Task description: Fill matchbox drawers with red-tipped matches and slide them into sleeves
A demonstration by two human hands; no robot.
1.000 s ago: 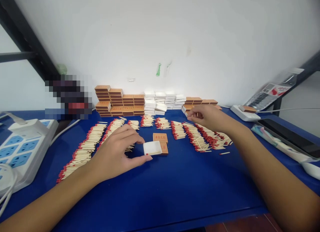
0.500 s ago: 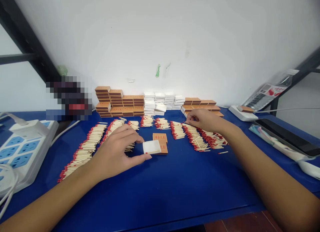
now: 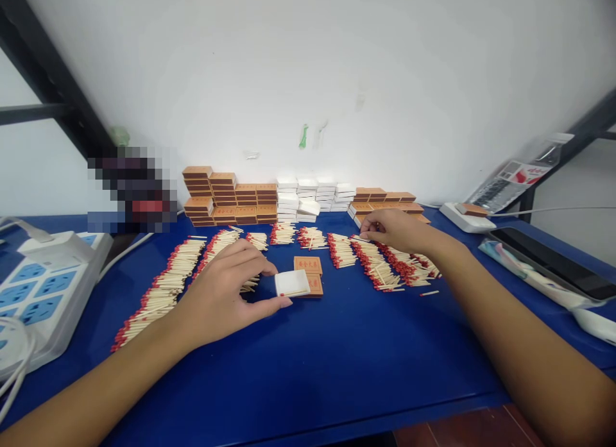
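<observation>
Holds a small open white cardboard tray at the centre of the frame, thumb and fingers of the left hand set wide around it, with one red-headed wooden match along its near edge. Keeps it overlapping two flat orange-brown cardboard matchboxes on the glossy blue tabletop, as a second ago. Brings the right hand, right of centre, slightly lower than then, uncovering more of the low orange-brown matchbox row behind; scarcely differs from half a second ago. Bends those fingers narrowly by the heap of red-tipped wooden matches; cannot tell if gripping any. Shows no change in the stacked white cardboard boxes, above centre
</observation>
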